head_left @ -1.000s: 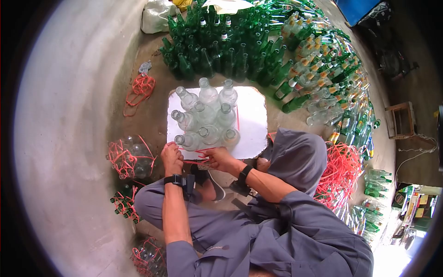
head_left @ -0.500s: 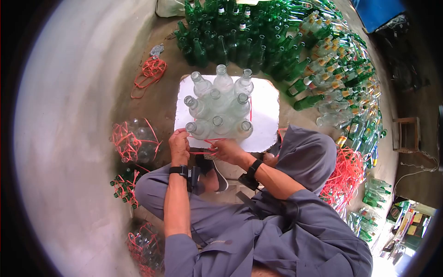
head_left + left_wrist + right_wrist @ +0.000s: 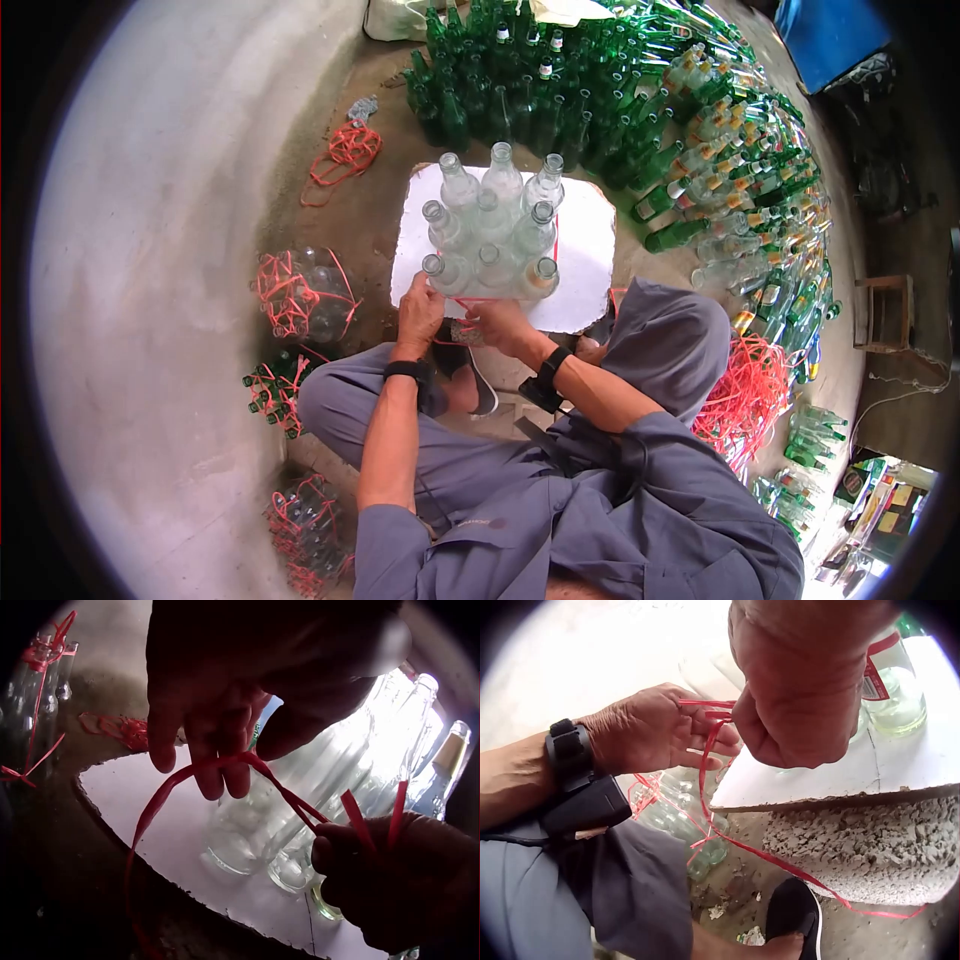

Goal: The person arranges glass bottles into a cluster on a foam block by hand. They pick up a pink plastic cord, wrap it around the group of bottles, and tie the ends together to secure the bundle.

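Note:
On a white board (image 3: 585, 240) stands a block of several clear glass bottles (image 3: 490, 215), with red plastic strap (image 3: 557, 240) along its side. My right hand (image 3: 503, 325), by the near bottles, grips the strap in curled fingers; two short ends stick up from them in the left wrist view. At the near left corner bottle, my left hand (image 3: 420, 312) holds the strap by the thumb, its other fingers fairly straight. A strap length (image 3: 289, 796) runs between the hands. A loose tail (image 3: 780, 864) hangs past the board's edge.
The board rests on a rough pale block (image 3: 870, 851). Strapped bottle bundles (image 3: 325, 300) lie to the left, near a strap coil (image 3: 345, 150). A large red strap heap (image 3: 745, 390) lies by the right knee. Green bottles (image 3: 560, 110) crowd the far side.
The head view has shifted, so the board appears farther right and higher than a second ago. The hands stay at the near bottles with the strap, and my right hand now looks more closed.

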The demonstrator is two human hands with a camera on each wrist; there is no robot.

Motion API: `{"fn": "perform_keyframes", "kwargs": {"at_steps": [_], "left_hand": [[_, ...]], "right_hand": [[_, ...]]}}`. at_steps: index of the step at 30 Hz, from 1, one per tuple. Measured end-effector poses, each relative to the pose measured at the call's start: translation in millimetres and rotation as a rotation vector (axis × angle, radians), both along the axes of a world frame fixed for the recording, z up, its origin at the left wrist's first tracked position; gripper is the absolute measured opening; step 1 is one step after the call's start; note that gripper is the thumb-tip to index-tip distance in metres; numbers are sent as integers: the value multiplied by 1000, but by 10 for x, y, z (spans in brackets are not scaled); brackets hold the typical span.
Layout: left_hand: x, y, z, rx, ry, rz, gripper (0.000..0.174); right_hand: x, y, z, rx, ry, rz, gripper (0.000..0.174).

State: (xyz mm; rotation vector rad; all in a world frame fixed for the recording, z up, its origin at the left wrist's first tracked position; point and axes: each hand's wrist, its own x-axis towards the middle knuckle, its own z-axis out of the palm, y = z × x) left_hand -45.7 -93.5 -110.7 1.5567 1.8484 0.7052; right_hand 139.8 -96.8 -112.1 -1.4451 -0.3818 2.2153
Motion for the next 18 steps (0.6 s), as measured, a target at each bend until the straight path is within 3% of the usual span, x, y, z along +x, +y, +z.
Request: {"fn": "perform_keyframes", "kwargs": {"at_steps": [4,6,7,9,13,16,18], "left_hand": [[-8,28,-256,-97,-112,-3,39],[28,-4,-280,-150,-549,176,41],[34,-36,-291,-151,-551,183,41],[81,-63,-106,-209,-850,295,43],[82,11,33,-419,-1016,453,44],[84,66,-46,-433,-1205,573,40],[70,93,-148,-488,-1282,564,20]], "right_hand": [[-45,-36,15,42,-11,-60,9],[-38,-49,-18,33,12,-64,9],[-35,-56,-36,4,34,-49,10],[-44,-55,-87,-24,56,-26,11],[-50,-62,-143,-55,103,-58,12],[-55,-57,-98,-58,93,-51,13],[-58,-58,-139,-46,90,-51,13]]}}
